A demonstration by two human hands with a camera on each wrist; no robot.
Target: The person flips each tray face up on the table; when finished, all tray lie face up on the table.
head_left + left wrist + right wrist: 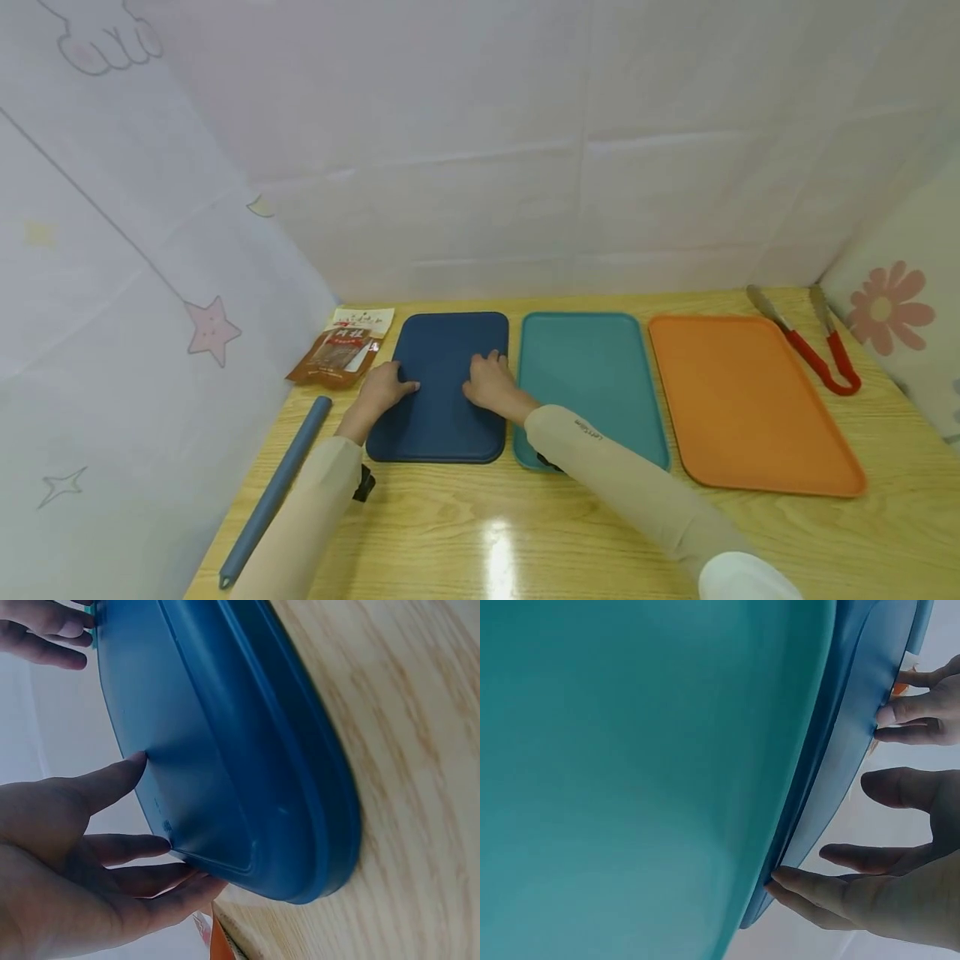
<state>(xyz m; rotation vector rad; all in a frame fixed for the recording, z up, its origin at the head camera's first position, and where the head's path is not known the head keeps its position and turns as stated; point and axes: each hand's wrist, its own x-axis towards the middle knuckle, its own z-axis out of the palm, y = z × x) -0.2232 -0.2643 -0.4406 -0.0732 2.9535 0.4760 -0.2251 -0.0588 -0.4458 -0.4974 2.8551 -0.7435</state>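
Observation:
A navy blue tray (442,425) lies flat on the table, and a double rim line shows along its side in the left wrist view. At its left edge is my left hand (381,388); the thumb reaches over the tray and the other fingers lie along the outer side of the rim (225,864). My right hand (493,383) is over the right part of the tray. In the right wrist view its lower fingertips touch the blue rim (799,840), while the thumb (900,786) is held apart, pointing toward the left hand.
A teal tray (581,367) sits right beside the blue one, under my right forearm. Farther right are an orange tray (750,400) and red-handled tongs (817,358). Snack bags (337,354) and a grey-blue rod (277,487) lie at the left. Fabric walls (480,167) enclose the table.

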